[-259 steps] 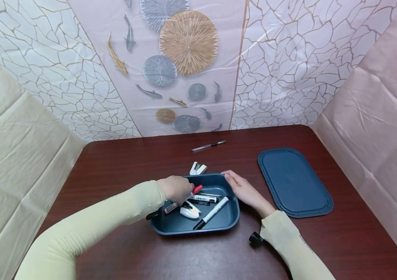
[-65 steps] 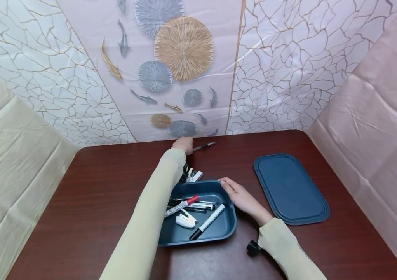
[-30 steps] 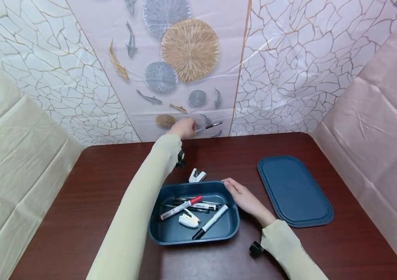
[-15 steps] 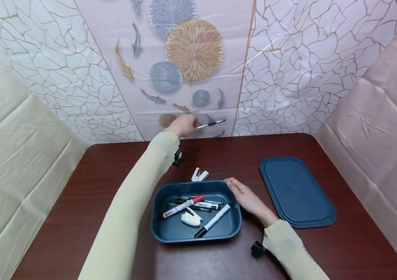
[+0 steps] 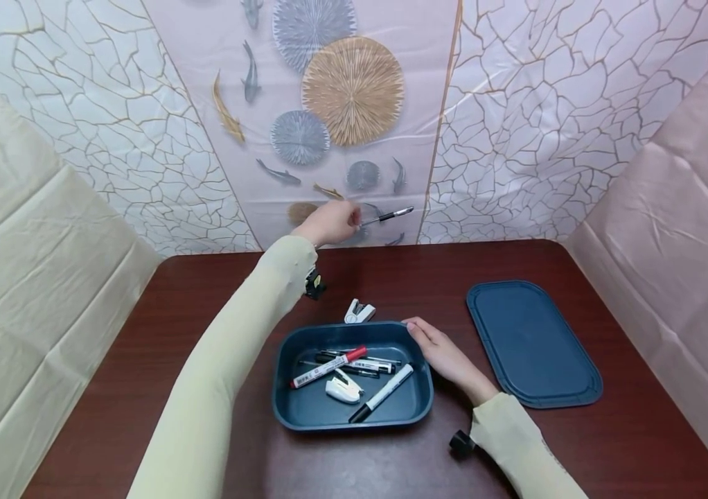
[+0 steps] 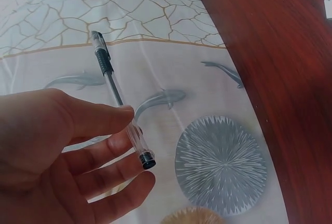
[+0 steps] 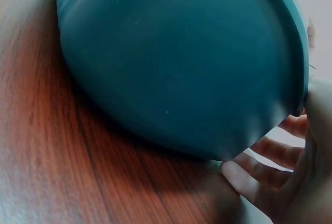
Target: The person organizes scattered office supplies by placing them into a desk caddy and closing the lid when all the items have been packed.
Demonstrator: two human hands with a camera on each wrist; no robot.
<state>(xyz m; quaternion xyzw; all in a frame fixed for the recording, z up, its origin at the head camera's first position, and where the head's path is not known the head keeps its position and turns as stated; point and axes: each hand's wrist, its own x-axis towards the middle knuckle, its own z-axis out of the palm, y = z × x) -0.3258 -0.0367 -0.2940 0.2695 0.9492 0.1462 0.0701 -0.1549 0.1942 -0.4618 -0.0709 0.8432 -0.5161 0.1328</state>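
Note:
My left hand (image 5: 331,222) is up beyond the table's far edge, pinching a clear gel pen (image 5: 395,214) with a black grip. In the left wrist view, thumb and index finger hold the pen (image 6: 113,86) near its black-plugged end, its capped end pointing up and away. My right hand (image 5: 444,353) grips the back right corner of a dark blue plastic bin (image 5: 354,424), thumb on the rim. Inside the bin lie a red-capped marker (image 5: 329,366), a black-capped white marker (image 5: 385,389), several more pens and a small white gadget with a raised arm (image 5: 343,388).
Close behind the bin is another small white two-armed thing (image 5: 359,312). A flat blue lid (image 5: 535,343) lies at the right of the dark red wooden table (image 5: 204,305). Patterned cloth (image 5: 354,90) hangs along the table's far edge and both sides.
My left hand has gone from the bin to the pen at the table's back, then lifted it. During the last second it barely moves. The right hand stays on the bin's corner.

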